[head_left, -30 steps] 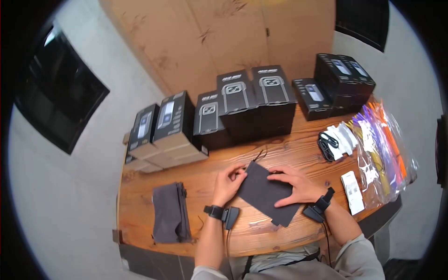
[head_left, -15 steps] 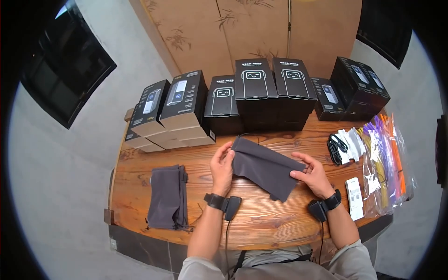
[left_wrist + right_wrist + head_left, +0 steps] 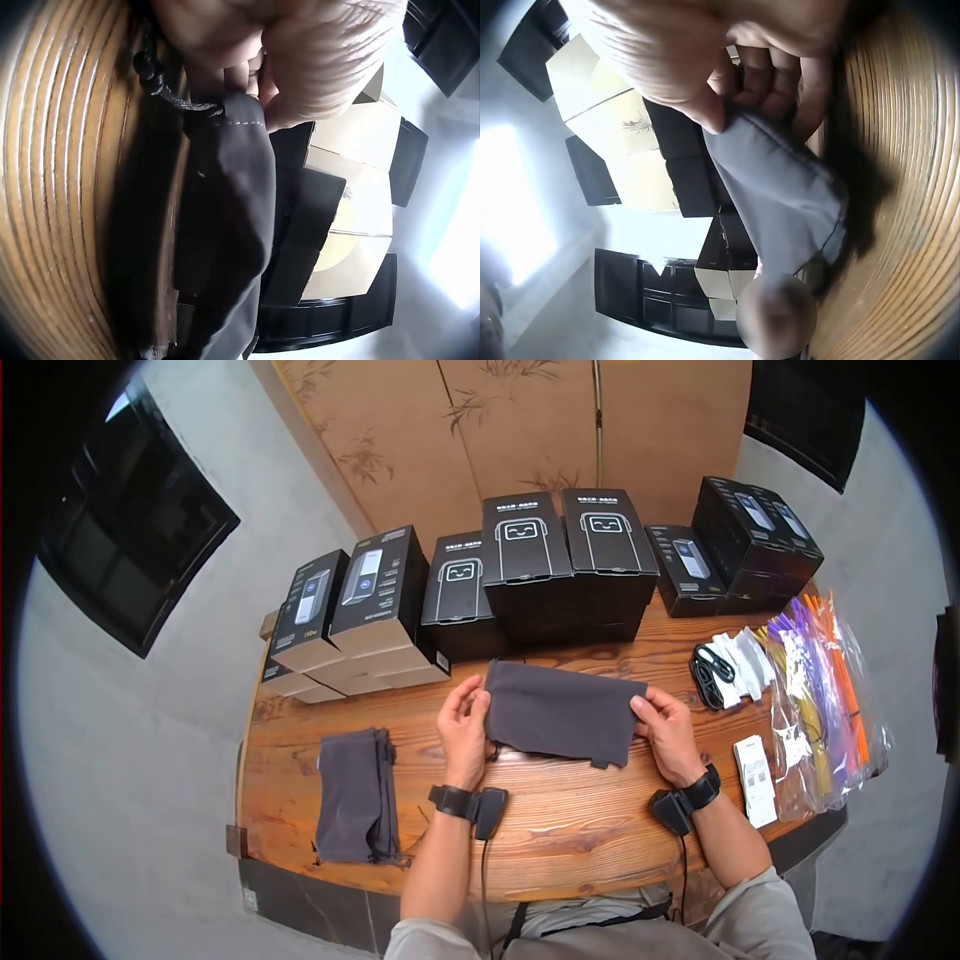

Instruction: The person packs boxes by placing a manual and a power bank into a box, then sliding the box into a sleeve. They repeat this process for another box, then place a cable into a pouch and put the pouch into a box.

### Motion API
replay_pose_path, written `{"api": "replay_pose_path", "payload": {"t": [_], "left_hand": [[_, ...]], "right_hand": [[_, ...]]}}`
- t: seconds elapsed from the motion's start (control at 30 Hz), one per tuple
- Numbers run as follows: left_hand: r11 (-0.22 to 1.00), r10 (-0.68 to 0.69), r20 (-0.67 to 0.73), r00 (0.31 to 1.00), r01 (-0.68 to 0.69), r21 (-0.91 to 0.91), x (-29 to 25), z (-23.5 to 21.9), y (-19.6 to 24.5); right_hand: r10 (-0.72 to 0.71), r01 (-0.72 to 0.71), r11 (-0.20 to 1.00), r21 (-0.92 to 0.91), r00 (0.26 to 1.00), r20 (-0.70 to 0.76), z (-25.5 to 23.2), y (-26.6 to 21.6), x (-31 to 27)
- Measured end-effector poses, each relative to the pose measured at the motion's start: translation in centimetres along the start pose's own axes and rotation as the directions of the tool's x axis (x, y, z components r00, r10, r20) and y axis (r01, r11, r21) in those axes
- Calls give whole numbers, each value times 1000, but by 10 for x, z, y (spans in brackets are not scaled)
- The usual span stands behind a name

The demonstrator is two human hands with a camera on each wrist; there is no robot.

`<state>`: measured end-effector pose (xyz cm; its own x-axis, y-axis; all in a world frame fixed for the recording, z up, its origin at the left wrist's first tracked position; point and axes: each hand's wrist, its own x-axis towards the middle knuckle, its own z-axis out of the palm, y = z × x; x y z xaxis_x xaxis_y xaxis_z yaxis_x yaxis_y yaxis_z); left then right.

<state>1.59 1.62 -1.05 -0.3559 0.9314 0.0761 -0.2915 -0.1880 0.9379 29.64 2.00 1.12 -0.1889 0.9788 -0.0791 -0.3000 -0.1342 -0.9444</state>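
A dark grey drawstring pouch (image 3: 562, 712) is stretched sideways between my two hands, above the wooden table. My left hand (image 3: 463, 730) pinches its left end between thumb and fingers; in the left wrist view a black knotted cord (image 3: 161, 88) hangs from the stitched hem beside those fingers. My right hand (image 3: 668, 735) pinches the upper right corner, thumb in front and the other fingers behind the cloth. On the lower edge of the pouch a small dark tab sticks out. To the left lies a stack of similar grey pouches (image 3: 352, 795), with cords trailing at its lower end.
Black boxes (image 3: 530, 540) stand along the back, with more boxes at the back left (image 3: 375, 590) and back right (image 3: 750, 540). On the right lie a coiled black cable (image 3: 712, 678), white packets (image 3: 745, 665), a white label stack (image 3: 755, 780) and bagged coloured strips (image 3: 820, 700).
The pouch lay slanted under my hands, then came up and turned level. My right hand moved from lying across it to pinching its right end. The head view shifted slightly.
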Motion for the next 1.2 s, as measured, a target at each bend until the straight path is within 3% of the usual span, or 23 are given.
{"api": "replay_pose_path", "payload": {"t": [0.17,0.27,0.37,0.4,0.5,0.6,0.73,0.97,1.07,1.2], "left_hand": [[998,-56,14,998,56,23,-3,2,4],[995,-70,14,997,69,66,-3,1,5],[997,-57,18,998,57,45,-3,2,4],[997,-66,25,998,65,38,-2,1,4],[993,-112,72,991,113,-20,1,-7,0],[978,-173,142,975,188,-94,1,-11,1],[975,-207,173,963,218,-41,-2,-3,9],[935,-334,261,906,353,-29,-6,5,23],[958,-286,334,898,261,116,-11,7,26],[975,-218,230,948,201,96,-12,10,24]], "right_hand": [[57,-49,995,83,994,-94,-3,3,2],[36,-35,999,17,999,-29,11,-12,-3],[-54,64,990,-124,995,83,9,4,-5],[-36,44,996,-81,994,102,10,3,-5],[45,-32,988,-152,996,83,5,0,-4],[39,-36,996,-84,998,41,0,3,-2],[-153,145,985,-94,984,-86,-1,5,1],[-151,161,985,64,979,-139,3,4,2],[-93,103,989,110,991,-97,9,-6,-1],[8,-8,1000,-16,999,39,5,-8,-3]]}}
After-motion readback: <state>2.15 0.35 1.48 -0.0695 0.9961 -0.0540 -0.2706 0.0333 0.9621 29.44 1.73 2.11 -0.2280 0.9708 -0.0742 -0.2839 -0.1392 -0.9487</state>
